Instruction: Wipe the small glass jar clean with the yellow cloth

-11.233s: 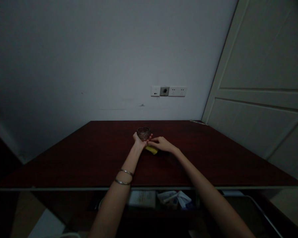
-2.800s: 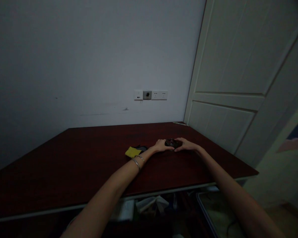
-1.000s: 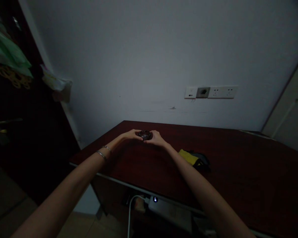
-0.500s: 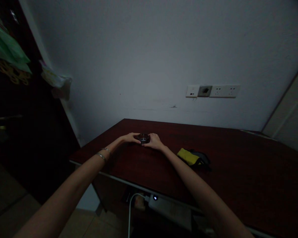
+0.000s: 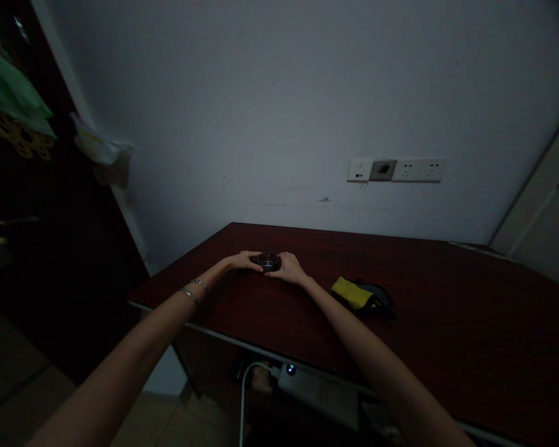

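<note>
A small, round, dark, glassy dish (image 5: 268,263) sits on the dark red desk (image 5: 279,329), between my two hands. From its left side, my left hand (image 5: 246,261) grips it, thumb nearer me and fingers behind. My right hand (image 5: 289,268) closes on the right side in the same way. Dim light hides what the dish contains, if anything. Two bracelets (image 5: 190,293) circle my left wrist. Right of my right forearm lies a folded yellow and dark grey cloth (image 5: 354,294).
Behind the desk is a pale wall with sockets (image 5: 417,171). Below the desktop, a white box-shaped device (image 5: 319,394) with a lit display has a white cable (image 5: 243,397) plugged in. A dark door (image 5: 41,261) stands at the left.
My view has shifted very slightly. Both hands keep their hold on the dish, which stays in nearly the same place on the desk.
</note>
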{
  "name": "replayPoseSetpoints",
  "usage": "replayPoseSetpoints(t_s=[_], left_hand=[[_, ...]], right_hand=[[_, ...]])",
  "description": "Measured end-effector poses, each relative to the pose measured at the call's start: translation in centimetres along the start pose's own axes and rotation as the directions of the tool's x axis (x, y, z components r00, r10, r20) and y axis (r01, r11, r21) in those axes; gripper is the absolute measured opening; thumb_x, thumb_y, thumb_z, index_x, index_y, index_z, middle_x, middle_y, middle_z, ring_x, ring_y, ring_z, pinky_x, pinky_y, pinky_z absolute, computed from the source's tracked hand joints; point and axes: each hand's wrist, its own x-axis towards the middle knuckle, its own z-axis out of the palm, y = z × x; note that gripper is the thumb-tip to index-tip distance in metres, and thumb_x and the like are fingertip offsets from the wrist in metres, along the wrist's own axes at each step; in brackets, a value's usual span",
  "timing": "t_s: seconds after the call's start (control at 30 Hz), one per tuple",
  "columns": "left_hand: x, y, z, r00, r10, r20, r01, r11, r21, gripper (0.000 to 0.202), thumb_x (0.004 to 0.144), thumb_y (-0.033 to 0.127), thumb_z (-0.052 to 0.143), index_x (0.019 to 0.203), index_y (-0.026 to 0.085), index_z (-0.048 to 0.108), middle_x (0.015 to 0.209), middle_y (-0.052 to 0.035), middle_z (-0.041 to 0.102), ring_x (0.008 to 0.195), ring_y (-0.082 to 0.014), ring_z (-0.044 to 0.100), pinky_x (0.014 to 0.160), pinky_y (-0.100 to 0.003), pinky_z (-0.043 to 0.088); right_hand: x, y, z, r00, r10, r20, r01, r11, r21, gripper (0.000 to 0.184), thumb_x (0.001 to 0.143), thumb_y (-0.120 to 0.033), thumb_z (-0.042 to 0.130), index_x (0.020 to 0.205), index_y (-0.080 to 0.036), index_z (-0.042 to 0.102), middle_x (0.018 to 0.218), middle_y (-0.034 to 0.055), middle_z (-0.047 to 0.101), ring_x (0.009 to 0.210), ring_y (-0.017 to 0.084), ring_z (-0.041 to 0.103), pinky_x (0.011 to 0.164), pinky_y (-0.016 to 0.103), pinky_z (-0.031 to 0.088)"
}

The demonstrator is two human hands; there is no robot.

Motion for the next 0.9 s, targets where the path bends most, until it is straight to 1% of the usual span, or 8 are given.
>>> replayPoseSetpoints(t_s=[0.13,0.3,0.5,0.6,0.7,0.8,0.83,0.9], left_hand=[[0.0,-0.1,0.0,1.000,-0.026,-0.010,0.027,0.999,0.025,0.071,0.056,0.046,0.067,0.121,0.024,0.048,0.120,-0.0023,0.054,0.112,-0.0216,0.046,0.098,-0.031,0.028],[0.3,-0.4,-0.2,0.999,-0.040,0.019,0.038,0.997,0.071,0.071,0.057,0.049,0.066,0.121,0.025,0.047,0.121,-0.0025,0.054,0.112,-0.0215,0.046,0.098,-0.030,0.028],[0.4,-0.3,-0.4,0.993,-0.116,0.022,0.112,0.986,0.120,0.075,0.055,0.053,0.065,0.123,0.027,0.046,0.122,-0.0026,0.052,0.114,-0.0234,0.044,0.099,-0.032,0.026],[0.5,-0.1,-0.6,0.991,-0.132,0.023,0.128,0.981,0.146,0.075,0.052,0.055,0.067,0.119,0.027,0.049,0.121,-0.0043,0.053,0.115,-0.0259,0.042,0.099,-0.034,0.024],[0.8,0.0,-0.9,0.991,-0.135,0.004,0.133,0.977,0.168,0.079,0.046,0.055,0.069,0.117,0.025,0.052,0.121,-0.0072,0.053,0.120,-0.0296,0.036,0.099,-0.037,0.024],[1.1,0.3,-1.6,0.989,-0.149,-0.014,0.149,0.973,0.178,0.085,0.039,0.054,0.072,0.115,0.022,0.052,0.123,-0.0107,0.051,0.123,-0.0330,0.029,0.099,-0.040,0.023],[1.2,0.5,-2.0,0.985,-0.169,-0.021,0.170,0.969,0.179,0.088,0.035,0.052,0.075,0.115,0.020,0.053,0.123,-0.0124,0.050,0.123,-0.0343,0.029,0.099,-0.040,0.023],[1.5,1.3,-2.9,0.973,-0.227,-0.033,0.229,0.955,0.189,0.094,0.030,0.049,0.077,0.114,0.016,0.053,0.123,-0.0157,0.049,0.122,-0.0370,0.030,0.098,-0.042,0.023]], right_hand=[[-0.1,-0.1,-0.1,1.000,0.004,0.002,-0.004,1.000,0.002,0.064,0.056,-0.056,0.062,0.102,-0.014,0.052,0.101,0.0123,0.056,0.101,0.027,0.049,0.086,0.035,0.034],[0.0,-0.1,0.0,1.000,0.004,0.015,-0.004,1.000,-0.003,0.067,0.056,-0.059,0.061,0.103,-0.012,0.053,0.101,0.0127,0.057,0.100,0.027,0.050,0.086,0.035,0.035],[-0.2,-0.2,-0.2,1.000,0.010,0.012,-0.011,1.000,0.010,0.068,0.056,-0.062,0.061,0.103,-0.013,0.055,0.101,0.0132,0.057,0.099,0.028,0.050,0.084,0.035,0.036],[-0.2,-0.3,-0.2,0.999,0.011,0.031,-0.011,1.000,0.009,0.069,0.056,-0.065,0.058,0.101,-0.013,0.056,0.101,0.0137,0.057,0.098,0.028,0.051,0.084,0.035,0.037],[-0.2,-0.4,-0.3,0.998,0.026,0.058,-0.027,1.000,0.014,0.075,0.055,-0.067,0.058,0.105,-0.012,0.053,0.104,0.0151,0.056,0.101,0.028,0.049,0.085,0.037,0.036],[-0.6,-0.6,-1.3,0.993,-0.015,0.115,0.011,0.999,0.039,0.078,0.057,-0.064,0.059,0.113,-0.010,0.048,0.111,0.0170,0.053,0.106,0.029,0.046,0.088,0.039,0.035],[-0.9,-0.6,-2.0,0.990,-0.038,0.135,0.033,0.998,0.044,0.078,0.059,-0.062,0.059,0.115,-0.010,0.047,0.114,0.0177,0.051,0.108,0.029,0.045,0.089,0.039,0.034],[-1.7,-0.4,-4.1,0.984,-0.071,0.165,0.067,0.997,0.034,0.073,0.064,-0.056,0.058,0.118,-0.009,0.046,0.120,0.0181,0.048,0.112,0.029,0.044,0.091,0.039,0.034]])
